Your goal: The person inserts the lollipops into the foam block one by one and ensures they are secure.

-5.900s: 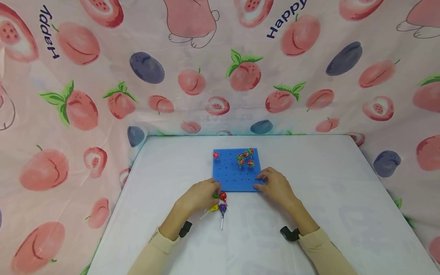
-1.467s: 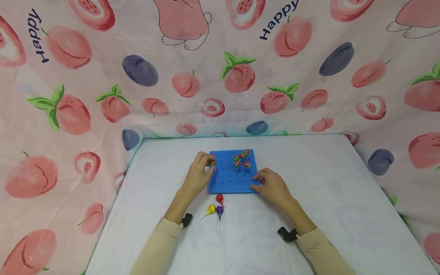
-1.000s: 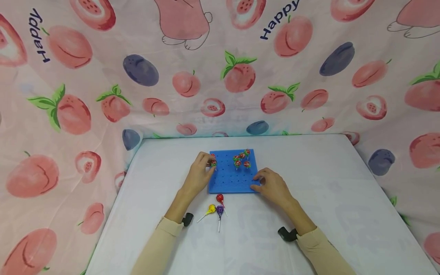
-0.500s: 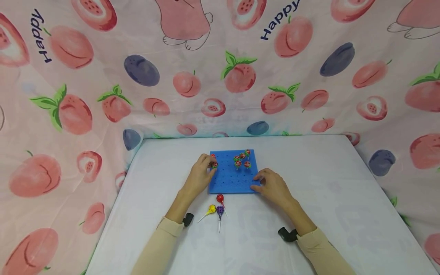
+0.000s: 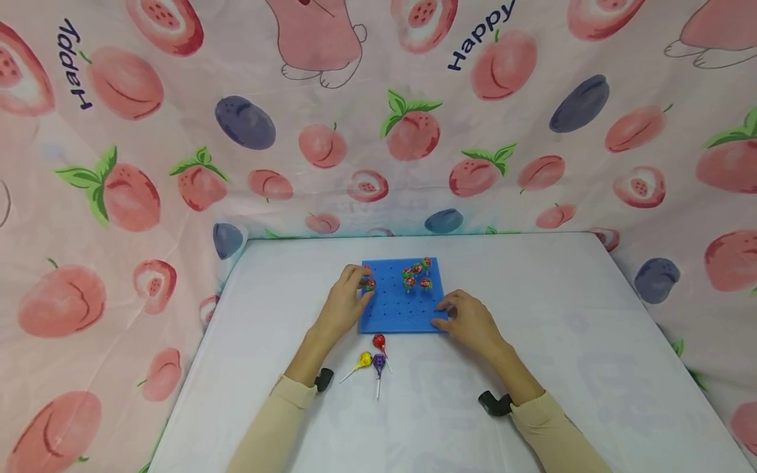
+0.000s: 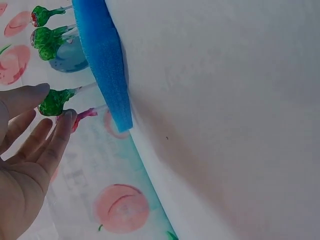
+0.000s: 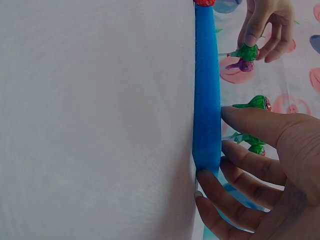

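A blue foam board [image 5: 393,315] with rows of small holes lies on the table. My left hand [image 5: 340,305] is at its left edge, pinching a green-and-red wrapped lollipop [image 6: 56,102] between thumb and fingertips. That lollipop's stick reaches the board, beside a pink-red lollipop [image 6: 86,116] standing at the back left corner. My right hand [image 5: 473,322] rests at the board's right edge, its thumb and fingers [image 7: 245,165] slightly bent and touching the board. Several green-and-red lollipops [image 5: 416,268] stand upright in the back right part.
In front of the board, a red lollipop [image 5: 379,341], a yellow lollipop [image 5: 364,359] and a purple lollipop [image 5: 378,361] lie on the white table [image 5: 437,407]. A fruit-printed curtain [image 5: 378,131] closes off the back and both sides.
The left hand has gone from the loose pile to the board's left side, bringing a green lollipop. Over the last second it has barely shifted. The right hand stays at the right edge.
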A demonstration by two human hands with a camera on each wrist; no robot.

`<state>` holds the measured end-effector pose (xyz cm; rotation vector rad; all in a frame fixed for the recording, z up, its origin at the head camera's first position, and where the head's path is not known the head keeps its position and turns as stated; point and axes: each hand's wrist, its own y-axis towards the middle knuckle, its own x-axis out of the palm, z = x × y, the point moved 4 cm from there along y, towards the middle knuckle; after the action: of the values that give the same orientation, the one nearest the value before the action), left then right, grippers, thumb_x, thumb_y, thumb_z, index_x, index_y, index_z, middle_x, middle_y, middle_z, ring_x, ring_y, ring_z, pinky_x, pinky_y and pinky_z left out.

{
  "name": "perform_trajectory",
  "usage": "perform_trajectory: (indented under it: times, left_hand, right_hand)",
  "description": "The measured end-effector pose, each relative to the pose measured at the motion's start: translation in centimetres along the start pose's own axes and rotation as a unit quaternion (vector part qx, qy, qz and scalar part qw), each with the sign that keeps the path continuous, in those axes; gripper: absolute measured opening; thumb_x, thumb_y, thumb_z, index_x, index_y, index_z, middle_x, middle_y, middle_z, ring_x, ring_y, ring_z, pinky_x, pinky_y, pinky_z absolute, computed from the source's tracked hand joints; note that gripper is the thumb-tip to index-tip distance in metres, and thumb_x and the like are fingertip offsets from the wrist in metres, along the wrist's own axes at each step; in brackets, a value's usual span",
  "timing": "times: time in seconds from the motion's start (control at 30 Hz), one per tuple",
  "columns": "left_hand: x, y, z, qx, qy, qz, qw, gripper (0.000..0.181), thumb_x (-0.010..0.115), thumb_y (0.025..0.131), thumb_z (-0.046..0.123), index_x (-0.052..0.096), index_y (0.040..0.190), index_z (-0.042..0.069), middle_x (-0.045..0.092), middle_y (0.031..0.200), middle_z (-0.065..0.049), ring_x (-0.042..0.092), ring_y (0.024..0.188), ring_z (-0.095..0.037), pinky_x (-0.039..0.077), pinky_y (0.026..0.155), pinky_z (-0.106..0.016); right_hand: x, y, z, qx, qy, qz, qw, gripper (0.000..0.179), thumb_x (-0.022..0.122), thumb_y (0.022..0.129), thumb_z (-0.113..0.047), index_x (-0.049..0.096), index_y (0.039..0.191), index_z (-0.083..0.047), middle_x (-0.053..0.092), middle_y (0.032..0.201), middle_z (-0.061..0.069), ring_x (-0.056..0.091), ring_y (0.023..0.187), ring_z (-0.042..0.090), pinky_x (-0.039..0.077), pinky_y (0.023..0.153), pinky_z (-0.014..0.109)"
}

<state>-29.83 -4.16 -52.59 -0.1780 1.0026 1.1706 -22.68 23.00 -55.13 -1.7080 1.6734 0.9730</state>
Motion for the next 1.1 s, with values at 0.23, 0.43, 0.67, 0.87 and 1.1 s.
perform_trajectory:
  times: [0.23, 0.43, 0.67, 0.87, 1.1]
  left_hand:
    - [-0.8, -0.3, 0.2, 0.015, -0.003, 0.007, 0.9999, 0.043, 0.075, 0.096, 0.006, 0.059, 0.136, 0.006, 0.054, 0.133, -0.006, 0.066, 0.122, -0.028, 0.055, 0.104, -0.035]
    - [-2.0, -0.8, 1.2, 0.025, 0.039, 0.02, 0.9987, 0.046, 0.078, 0.094, 0.006, 0.062, 0.137, 0.01, 0.056, 0.131, -0.004, 0.065, 0.119, -0.025, 0.059, 0.096, -0.036]
    - [-2.9, -2.2, 3.4, 0.022, 0.06, -0.029, 0.9975, 0.031, 0.08, 0.092, 0.007, 0.07, 0.122, 0.012, 0.062, 0.12, 0.0, 0.067, 0.108, -0.018, 0.061, 0.09, -0.031]
    - [-3.2, -3.7, 4.6, -0.009, 0.02, -0.16, 0.9868, 0.025, 0.08, 0.094, 0.011, 0.073, 0.118, 0.011, 0.068, 0.109, 0.0, 0.065, 0.095, -0.015, 0.059, 0.081, -0.028]
    - [-3.1, -5.2, 5.3, -0.02, 0.017, -0.271, 0.9621, 0.031, 0.088, 0.087, 0.028, 0.075, 0.111, 0.014, 0.07, 0.103, -0.001, 0.064, 0.094, -0.019, 0.056, 0.079, -0.028]
  right_hand:
    - [-0.1, 0.1, 0.1, -0.002, -0.002, 0.001, 1.0, 0.024, 0.09, 0.084, -0.028, 0.079, 0.1, -0.013, 0.069, 0.115, 0.004, 0.065, 0.093, 0.02, 0.056, 0.08, 0.04]
    - [-0.2, 0.0, 0.2, -0.001, -0.002, 0.0, 1.0, 0.025, 0.09, 0.084, -0.029, 0.079, 0.1, -0.013, 0.069, 0.115, 0.004, 0.065, 0.094, 0.02, 0.056, 0.08, 0.04]
    - [-0.1, 0.1, 0.1, 0.0, -0.002, 0.0, 1.0, 0.025, 0.089, 0.084, -0.029, 0.079, 0.1, -0.013, 0.069, 0.114, 0.003, 0.064, 0.094, 0.02, 0.056, 0.081, 0.041]
    - [0.0, -0.1, 0.0, -0.005, 0.0, 0.002, 1.0, 0.025, 0.09, 0.084, -0.029, 0.079, 0.1, -0.013, 0.069, 0.112, 0.003, 0.064, 0.093, 0.019, 0.056, 0.081, 0.04]
    - [-0.1, -0.1, -0.1, -0.01, 0.001, 0.003, 0.9999, 0.025, 0.089, 0.084, -0.029, 0.079, 0.1, -0.012, 0.069, 0.112, 0.003, 0.064, 0.093, 0.019, 0.056, 0.081, 0.039]
